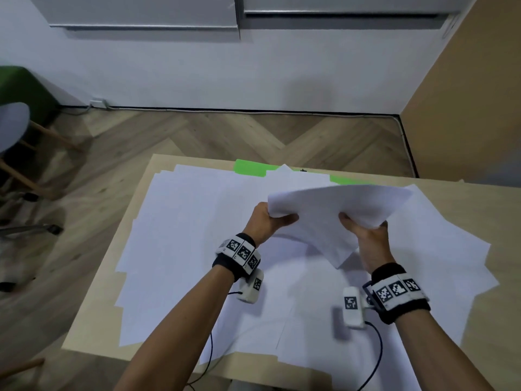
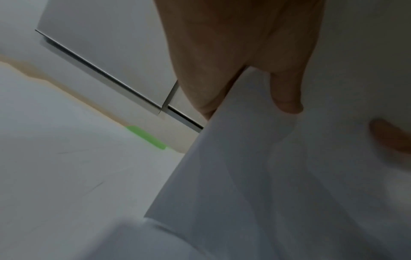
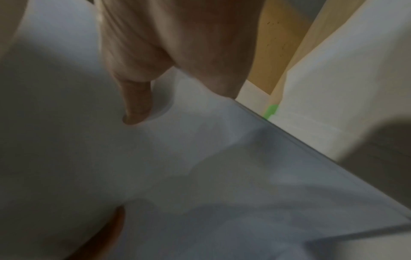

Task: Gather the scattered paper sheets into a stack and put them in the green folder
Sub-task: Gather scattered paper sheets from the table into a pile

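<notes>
Left hand [image 1: 265,221] and right hand [image 1: 366,235]: both pinching one bundle of paper sheets [image 1: 338,210], thumbs on top, fingers beneath, raised above the table [image 1: 84,277]. Bundle sagging, long axis across, left to right, one corner drooping toward the body. More loose sheets [image 1: 183,249] spread flat below. Green folder [image 1: 249,167] straight ahead at the far edge, mostly buried, lying crosswise; roughly equally near either hand.

The head camera is looking forward and down from above at the bench [image 1: 107,249]. Each wrist camera is looking along its hand from very close at the lifted sheets [image 2: 278,176]. All 3 are sharing the green folder [image 1: 249,167].
</notes>
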